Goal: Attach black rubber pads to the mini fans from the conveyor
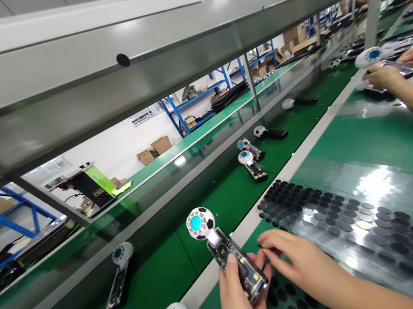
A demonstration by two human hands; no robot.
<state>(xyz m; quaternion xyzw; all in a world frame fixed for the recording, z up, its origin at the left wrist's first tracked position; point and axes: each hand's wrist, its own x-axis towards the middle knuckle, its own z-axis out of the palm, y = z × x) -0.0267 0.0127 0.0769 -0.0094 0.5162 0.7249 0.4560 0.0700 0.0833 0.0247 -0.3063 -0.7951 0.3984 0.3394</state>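
My left hand (237, 296) is shut around the clear body of a handheld fan (232, 255), whose round head is patterned like a football with a blue hub. My right hand (294, 261) is close beside the fan, its fingertips curled toward the fan's body just above a sheet of black round pads (360, 234). I cannot tell whether those fingertips pinch a pad. The sheet lies under and to the right of my hands, with many pads on a shiny backing.
A green conveyor belt (160, 282) to my left carries several similar fans in a row. A white rail (225, 271) divides it from my bench. A co-worker's hands (385, 74) handle a fan at the upper right. A grey metal beam (96, 52) crosses above; shelves and cartons stand behind.
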